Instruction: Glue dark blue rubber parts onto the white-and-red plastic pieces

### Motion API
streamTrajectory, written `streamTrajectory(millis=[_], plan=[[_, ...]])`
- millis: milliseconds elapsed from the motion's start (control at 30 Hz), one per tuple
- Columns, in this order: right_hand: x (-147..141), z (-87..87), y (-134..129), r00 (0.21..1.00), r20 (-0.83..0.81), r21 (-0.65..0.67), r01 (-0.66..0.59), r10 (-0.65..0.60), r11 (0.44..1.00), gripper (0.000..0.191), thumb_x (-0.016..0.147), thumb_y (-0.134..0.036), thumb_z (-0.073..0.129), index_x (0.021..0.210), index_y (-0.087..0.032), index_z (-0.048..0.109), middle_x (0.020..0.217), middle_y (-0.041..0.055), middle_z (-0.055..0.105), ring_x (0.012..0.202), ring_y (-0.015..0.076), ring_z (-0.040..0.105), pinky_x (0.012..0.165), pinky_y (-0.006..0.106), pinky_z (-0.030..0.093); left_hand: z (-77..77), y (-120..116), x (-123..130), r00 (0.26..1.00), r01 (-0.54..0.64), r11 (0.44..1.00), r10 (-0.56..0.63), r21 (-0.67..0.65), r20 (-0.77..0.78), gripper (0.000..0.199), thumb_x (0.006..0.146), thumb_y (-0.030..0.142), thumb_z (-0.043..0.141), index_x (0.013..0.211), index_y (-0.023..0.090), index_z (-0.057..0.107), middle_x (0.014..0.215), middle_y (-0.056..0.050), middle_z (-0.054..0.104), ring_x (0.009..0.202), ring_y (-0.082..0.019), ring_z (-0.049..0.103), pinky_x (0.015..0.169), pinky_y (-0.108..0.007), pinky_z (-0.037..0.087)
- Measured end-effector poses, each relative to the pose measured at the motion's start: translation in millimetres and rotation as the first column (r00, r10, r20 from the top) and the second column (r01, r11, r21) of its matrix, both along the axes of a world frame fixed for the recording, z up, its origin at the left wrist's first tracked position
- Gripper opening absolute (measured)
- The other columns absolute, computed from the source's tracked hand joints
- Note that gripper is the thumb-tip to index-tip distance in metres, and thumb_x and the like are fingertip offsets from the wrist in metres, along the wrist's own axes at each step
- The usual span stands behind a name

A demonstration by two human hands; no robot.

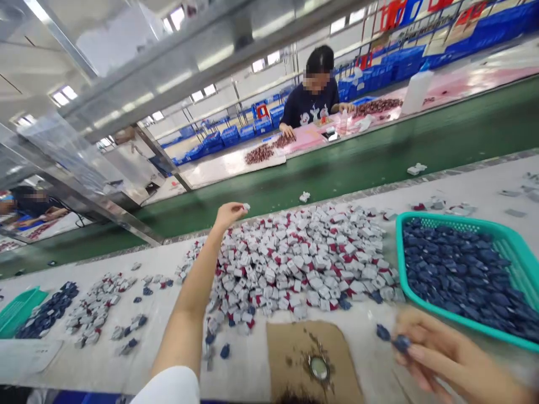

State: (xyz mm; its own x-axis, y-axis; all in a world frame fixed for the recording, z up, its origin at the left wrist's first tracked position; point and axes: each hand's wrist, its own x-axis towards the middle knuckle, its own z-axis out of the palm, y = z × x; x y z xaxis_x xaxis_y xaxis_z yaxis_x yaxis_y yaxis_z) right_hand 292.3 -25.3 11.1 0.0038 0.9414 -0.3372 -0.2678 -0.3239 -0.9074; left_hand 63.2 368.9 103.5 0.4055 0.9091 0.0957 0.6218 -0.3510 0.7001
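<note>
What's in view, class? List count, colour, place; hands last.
Table: one, whitish, foreground
Baskets: two, green, right and left
Grey and red parts: many, heaped centre and left
Dark blue parts: many, right basket and left
Cardboard: one, brown, near edge
Belt: one, green, beyond table
Large bottle: one, white, across belt
Crates: many, mostly blue, background
Beams: several, grey, overhead
People: two, dark tops, across belt
Left hand: one, holding pale piece, near belt
Right hand: one, holding dark blue piece, by right basket

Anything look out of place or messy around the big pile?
Two pale pieces lie on the green belt, apart from the pile, so they look stray. Dark stains also mar the cardboard.
</note>
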Motion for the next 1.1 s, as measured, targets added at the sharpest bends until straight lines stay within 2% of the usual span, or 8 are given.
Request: streamTrajectory(millis=[100, 233, 333, 467, 600, 800, 1033, 1100], plan=[[-38, 21.1, 9, 0.985, -0.139, -0.026, -0.102, 0.097, 0.994, 0.043, 0.078, -0.057, 0.066, 0.086, -0.021, 0.043, 0.075, 0.0003, 0.056, 0.053, 0.0089, 0.057, 0.036, 0.012, 0.037, -2.8, -60, -28, 0.972, -0.046, 0.994, 0.069, -0.102, 0.226, 0.033, 0.081, 0.032, 0.066, 0.105, 0.011, 0.062, 0.085, -0.003, 0.067, 0.075, -0.014, 0.063, 0.074, -0.03, 0.054], [-64, 18.5, 16, 0.966, -0.15, -0.02, -0.217, 0.211, 0.976, 0.037, 0.083, -0.051, 0.061, 0.092, -0.02, 0.042, 0.093, 0.007, 0.061, 0.066, 0.0134, 0.061, 0.041, 0.017, 0.044, -14.9, -168, -72, 0.877, -0.093, 0.953, 0.216, -0.289, 0.429, 0.037, 0.07, 0.04, 0.074, 0.095, 0.014, 0.066, 0.08, -0.005, 0.07, 0.072, -0.017, 0.065, 0.067, -0.031, 0.056], [-71, 9.4, 18, 0.946, 0.189, -0.005, -0.268, 0.264, 0.964, 0.026, 0.088, -0.044, 0.05, 0.095, -0.019, 0.047, 0.075, 0.0031, 0.059, 0.054, 0.0113, 0.054, 0.042, 0.019, 0.041, -38.0, -247, -89, 0.797, -0.118, 0.891, 0.349, -0.439, 0.494, 0.036, 0.064, 0.041, 0.078, 0.088, 0.016, 0.069, 0.077, -0.007, 0.071, 0.066, -0.019, 0.066, 0.059, -0.03, 0.057], [-78, 2.3, 25, 0.574, 0.797, 0.104, -0.438, 0.188, 0.893, 0.023, 0.089, -0.033, 0.039, 0.092, -0.017, 0.054, 0.058, -0.0007, 0.051, 0.049, 0.0124, 0.048, 0.047, 0.023, 0.039, -71.9, -312, -82, 0.608, -0.175, 0.721, 0.615, -0.67, 0.502, 0.041, 0.06, 0.041, 0.08, 0.09, 0.016, 0.069, 0.08, -0.006, 0.073, 0.064, -0.014, 0.066, 0.058, -0.024, 0.055], [-86, -1.0, 31, 0.424, 0.883, 0.079, -0.555, 0.2, 0.828, 0.018, 0.089, -0.029, 0.037, 0.083, -0.019, 0.05, 0.066, 0.0026, 0.056, 0.056, 0.0149, 0.052, 0.053, 0.025, 0.039, -83.2, -334, -72, 0.508, -0.084, 0.587, 0.72, -0.805, 0.472, 0.044, 0.053, 0.038, 0.085, 0.085, 0.014, 0.067, 0.076, -0.004, 0.072, 0.063, -0.012, 0.066, 0.057, -0.02, 0.053], [-90, -1.9, 35, 0.29, 0.93, 0.014, -0.642, 0.226, 0.767, 0.018, 0.091, -0.026, 0.035, 0.077, -0.02, 0.045, 0.072, 0.005, 0.058, 0.061, 0.0179, 0.056, 0.053, 0.026, 0.037, -83.5, -336, -71, 0.525, 0.014, 0.6, 0.677, -0.8, 0.516, 0.042, 0.055, 0.034, 0.086, 0.082, 0.015, 0.061, 0.081, -0.002, 0.07, 0.068, -0.013, 0.068, 0.056, -0.019, 0.053], [-86, 7.2, 40, 0.305, 0.914, -0.005, -0.651, 0.268, 0.759, 0.019, 0.093, -0.025, 0.034, 0.079, -0.02, 0.046, 0.072, 0.0035, 0.057, 0.062, 0.0172, 0.055, 0.054, 0.026, 0.038, -81.7, -334, -61, 0.548, 0.092, 0.624, 0.619, -0.776, 0.563, 0.038, 0.057, 0.029, 0.085, 0.083, 0.015, 0.061, 0.081, -0.003, 0.07, 0.074, -0.012, 0.067, 0.06, -0.018, 0.052], [-84, 14.0, 39, 0.388, 0.872, 0.018, -0.633, 0.298, 0.774, 0.02, 0.095, -0.03, 0.035, 0.084, -0.021, 0.05, 0.073, 0.0022, 0.059, 0.063, 0.0157, 0.057, 0.055, 0.025, 0.041, -79.5, -334, -59, 0.544, 0.107, 0.615, 0.621, -0.781, 0.563, 0.039, 0.057, 0.029, 0.085, 0.083, 0.015, 0.061, 0.079, -0.003, 0.071, 0.074, -0.013, 0.066, 0.059, -0.018, 0.052]])
